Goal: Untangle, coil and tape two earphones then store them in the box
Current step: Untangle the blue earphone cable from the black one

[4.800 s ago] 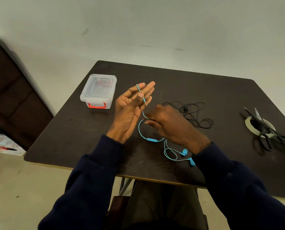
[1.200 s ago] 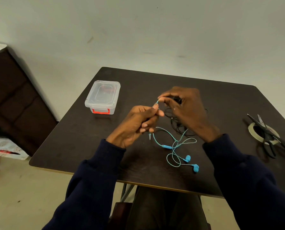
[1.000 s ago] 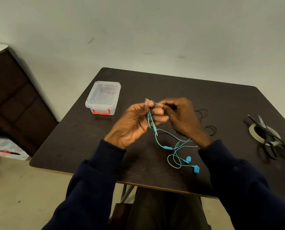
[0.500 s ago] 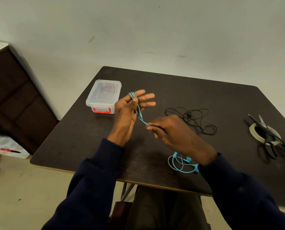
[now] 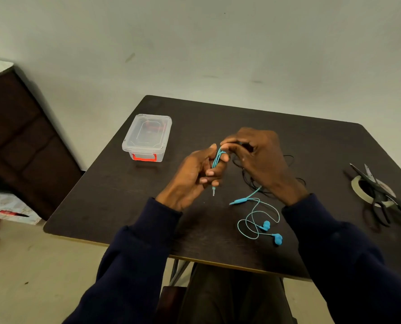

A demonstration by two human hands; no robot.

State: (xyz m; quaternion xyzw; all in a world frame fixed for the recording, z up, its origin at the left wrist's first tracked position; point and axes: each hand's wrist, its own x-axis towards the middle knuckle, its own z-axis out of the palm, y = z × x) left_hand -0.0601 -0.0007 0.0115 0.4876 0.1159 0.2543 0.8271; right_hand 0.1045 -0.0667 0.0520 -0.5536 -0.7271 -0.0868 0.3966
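Observation:
The blue earphone [image 5: 256,220] has several turns of its cable wound round the fingers of my left hand [image 5: 195,176], with its plug dangling below them. My right hand [image 5: 258,160] pinches the cable just above those fingers. The earphone's remote and two earbuds lie loose on the dark table [image 5: 115,192], near the front edge. The black earphone [image 5: 293,160] lies in a tangle behind my right hand, mostly hidden by it. A clear plastic box [image 5: 148,136] with a red latch stands shut at the table's left.
At the table's right edge, black scissors [image 5: 379,197] lie across a roll of tape [image 5: 358,190]. A dark cabinet [image 5: 19,141] stands left of the table, with a patterned item on the floor beside it.
My right hand rose from low over the table to my left hand's fingers, bringing more blue cable round them. My left hand's fingers curled in. The remote lifted off the earbud pile.

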